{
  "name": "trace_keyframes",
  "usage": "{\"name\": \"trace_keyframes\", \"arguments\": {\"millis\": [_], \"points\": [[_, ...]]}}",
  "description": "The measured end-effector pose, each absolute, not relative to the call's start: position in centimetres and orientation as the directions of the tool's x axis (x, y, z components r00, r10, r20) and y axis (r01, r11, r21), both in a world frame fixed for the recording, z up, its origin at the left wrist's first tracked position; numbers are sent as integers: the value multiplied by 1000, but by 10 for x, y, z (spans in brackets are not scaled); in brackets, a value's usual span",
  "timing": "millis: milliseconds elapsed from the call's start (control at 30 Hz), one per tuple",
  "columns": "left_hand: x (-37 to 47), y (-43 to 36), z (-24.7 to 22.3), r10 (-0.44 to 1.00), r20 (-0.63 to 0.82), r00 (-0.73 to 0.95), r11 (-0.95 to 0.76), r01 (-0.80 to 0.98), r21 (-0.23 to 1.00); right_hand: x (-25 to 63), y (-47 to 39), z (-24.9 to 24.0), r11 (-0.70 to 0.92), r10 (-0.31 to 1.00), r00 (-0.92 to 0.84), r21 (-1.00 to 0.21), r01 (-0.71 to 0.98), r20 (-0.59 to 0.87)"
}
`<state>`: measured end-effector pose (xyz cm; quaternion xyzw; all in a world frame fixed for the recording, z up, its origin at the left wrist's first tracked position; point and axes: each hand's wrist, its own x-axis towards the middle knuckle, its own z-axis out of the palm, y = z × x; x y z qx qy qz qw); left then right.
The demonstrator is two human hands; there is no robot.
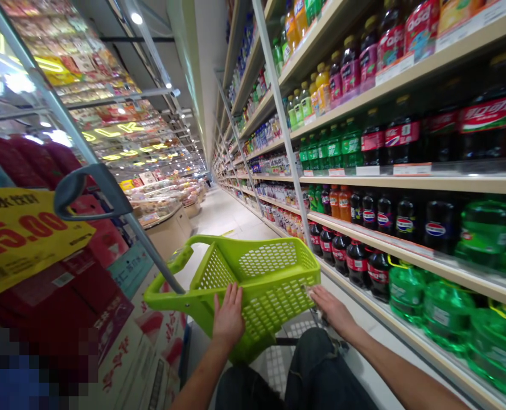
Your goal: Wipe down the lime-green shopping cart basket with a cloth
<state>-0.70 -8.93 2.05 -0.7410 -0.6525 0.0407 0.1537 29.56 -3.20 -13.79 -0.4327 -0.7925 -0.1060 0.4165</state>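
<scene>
A lime-green shopping basket point(274, 296) with perforated walls and a divider is tilted in front of my knees. My left hand point(229, 316) lies against its near side, fingers stretched upward and touching the wall just below the rim. At the basket's right end is my right hand point(332, 307), its fingers extended toward the corner, the thumb hidden. A small pale thing shows by those fingertips, too unclear to name. From the basket's left end a long grey metal handle point(120, 210) with a dark grey grip point(86, 191) rises to the upper left.
Close on the right, shelves hold cola bottles point(357, 262), large green soda bottles point(444, 307) and other drinks. Stacked cartons point(124, 364) and a yellow price sign point(26, 239) crowd the left. A tiled aisle point(218, 210) runs ahead past snack displays point(163, 196).
</scene>
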Motion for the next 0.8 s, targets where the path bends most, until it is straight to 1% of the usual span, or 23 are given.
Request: {"name": "trace_keyframes", "arguments": {"millis": [100, 167, 267, 333, 400, 467, 567, 633, 700, 800], "points": [[-4, -91, 22, 981, 135, 139, -95, 954, -285, 300, -18, -103, 610, 523, -205, -195, 768, 827], [-2, -91, 23, 983, 133, 128, -86, 955, -284, 304, -9, -91, 593, 496, -167, -192, 782, 852], [-2, -91, 23, 984, 127, 122, -82, 957, -279, 307, -9, -109, 551, 554, -143, -232, 802, 820], [-3, -91, 23, 984, 125, 128, -90, 957, -274, 303, -19, -129, 544, 619, -178, -255, 799, 765], [-4, -91, 22, 983, 124, 134, -97, 959, -268, 296, -30, -134, 566, 647, -227, -259, 783, 728], [-3, -91, 22, 983, 129, 135, -98, 961, -258, 284, -35, -117, 611, 615, -255, -247, 752, 747], [-1, -92, 22, 982, 139, 131, -95, 966, -241, 262, -29, -75, 683, 517, -253, -216, 698, 818], [0, -93, 23, 983, 135, 126, -92, 968, -232, 246, -25, -61, 719, 482, -273, -197, 666, 833], [-1, -93, 25, 985, 120, 121, -92, 971, -221, 231, -27, -68, 731, 497, -313, -197, 653, 809], [-3, -94, 27, 987, 106, 117, -97, 979, -182, 212, -44, -92, 753, 563, -436, -219, 621, 702]]}}
